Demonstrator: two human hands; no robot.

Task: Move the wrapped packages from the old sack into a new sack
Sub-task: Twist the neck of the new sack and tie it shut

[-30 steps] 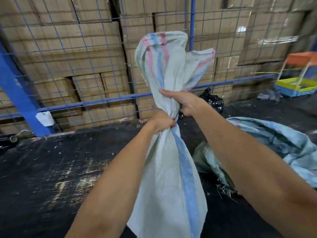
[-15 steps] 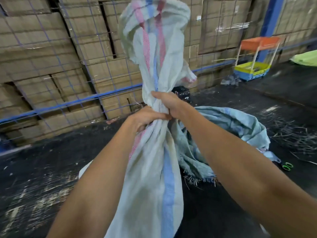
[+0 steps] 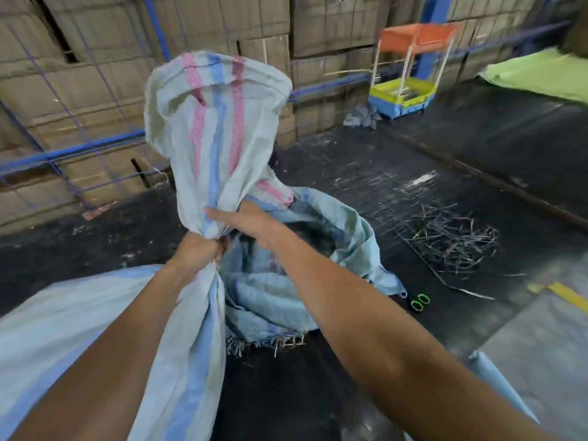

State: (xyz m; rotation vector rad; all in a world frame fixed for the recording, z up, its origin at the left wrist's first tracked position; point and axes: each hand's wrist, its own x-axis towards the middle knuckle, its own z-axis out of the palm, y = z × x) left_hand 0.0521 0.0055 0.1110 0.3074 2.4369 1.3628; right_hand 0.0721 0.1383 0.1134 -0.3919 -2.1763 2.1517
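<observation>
Floor (image 3: 477, 173): dark, open to the right; bounded behind by the wire cage of cardboard boxes (image 3: 79, 90).
Striped sack (image 3: 210, 128): gathered at its neck, loose mouth standing upright above the fists, body bulging low at left.
Blue sack (image 3: 270, 291): slumped open on the floor just behind the arms, frayed edge nearest.
Strap scraps (image 3: 445, 240): tangled pile, right.
Left hand (image 3: 199, 249): fist clenched round the neck.
Right hand (image 3: 251, 222): fingers flat against the neck above; cannot tell if it grips.
Scissors (image 3: 418, 302): beside the blue sack.
Change: view has swung rightward.
</observation>
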